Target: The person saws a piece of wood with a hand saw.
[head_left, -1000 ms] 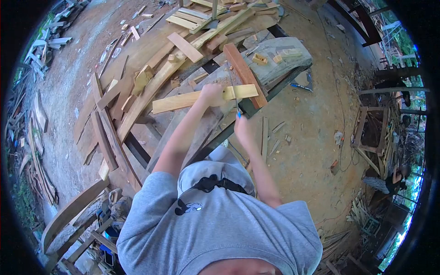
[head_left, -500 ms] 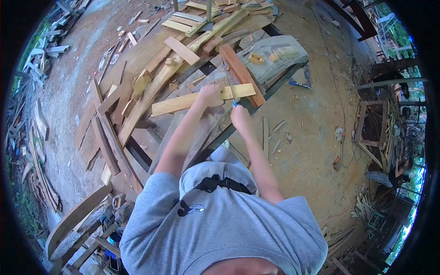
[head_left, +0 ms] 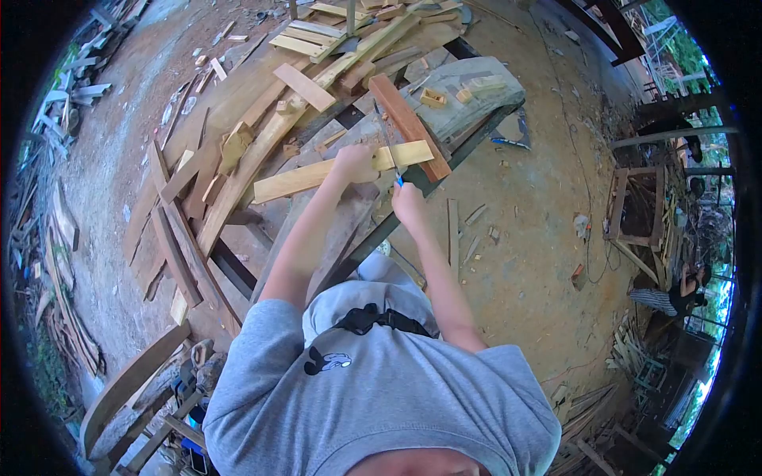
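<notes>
A pale wooden board (head_left: 298, 181) lies across the work surface, its right end resting over a reddish-brown wooden beam (head_left: 405, 119). My left hand (head_left: 355, 164) is closed over the board, pressing it from above near its right half. Just right of that hand, a thin handsaw blade (head_left: 391, 157) crosses the board. My right hand (head_left: 409, 205), on the near side of the board, is wrapped round the saw's blue handle (head_left: 399, 182).
A grey slab (head_left: 476, 75) beyond the beam carries small wood blocks (head_left: 433, 97). Planks and offcuts (head_left: 305, 87) spread to the left and back. A wooden frame (head_left: 637, 205) stands at the right, with a person (head_left: 684, 293) farther off. Scraps litter the dirt floor (head_left: 524, 246).
My right hand has drawn the saw slightly toward me across the board. My left hand keeps its place on the board. The whole view has shifted a little.
</notes>
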The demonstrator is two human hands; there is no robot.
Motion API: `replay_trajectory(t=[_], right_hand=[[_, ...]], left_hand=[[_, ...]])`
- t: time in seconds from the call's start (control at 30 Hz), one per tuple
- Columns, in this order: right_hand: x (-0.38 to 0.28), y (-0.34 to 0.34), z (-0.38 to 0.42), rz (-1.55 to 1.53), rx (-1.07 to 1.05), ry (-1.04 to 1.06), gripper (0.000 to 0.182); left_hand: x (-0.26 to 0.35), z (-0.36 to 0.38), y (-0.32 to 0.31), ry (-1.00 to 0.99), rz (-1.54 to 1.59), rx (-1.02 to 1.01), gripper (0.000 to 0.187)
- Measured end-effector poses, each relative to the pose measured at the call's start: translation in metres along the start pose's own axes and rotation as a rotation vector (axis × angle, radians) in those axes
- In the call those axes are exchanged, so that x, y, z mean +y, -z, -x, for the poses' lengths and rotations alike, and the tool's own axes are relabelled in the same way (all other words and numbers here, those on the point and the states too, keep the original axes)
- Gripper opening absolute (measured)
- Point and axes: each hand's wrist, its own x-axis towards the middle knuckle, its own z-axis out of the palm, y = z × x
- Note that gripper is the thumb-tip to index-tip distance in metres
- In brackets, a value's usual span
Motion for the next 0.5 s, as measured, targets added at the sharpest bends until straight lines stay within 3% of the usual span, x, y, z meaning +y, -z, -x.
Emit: replay_trajectory(t=[0.07, 0.13, 0.27, 0.37, 0.5], right_hand=[[0.004, -0.004, 0.002, 0.038, 0.001, -0.030, 0.034], [0.012, -0.010, 0.008, -0.016, 0.071, 0.109, 0.034], [0.003, 0.020, 0.080, -0.025, -0.077, -0.073, 0.036], [0.024, 0.020, 0.100, 0.037, -0.071, -0.094, 0.037], [0.008, 0.012, 0.052, -0.029, -0.047, -0.050, 0.036]], left_hand=[[0.001, 0.000, 0.000, 0.008, 0.004, -0.031, 0.047], [0.000, 0.001, -0.004, -0.044, 0.001, 0.005, 0.047], [0.002, 0.005, 0.000, -0.029, -0.041, -0.006, 0.044], [-0.001, 0.003, -0.007, -0.044, -0.020, 0.019, 0.044], [0.002, 0.003, -0.004, -0.042, -0.040, -0.008, 0.043]])
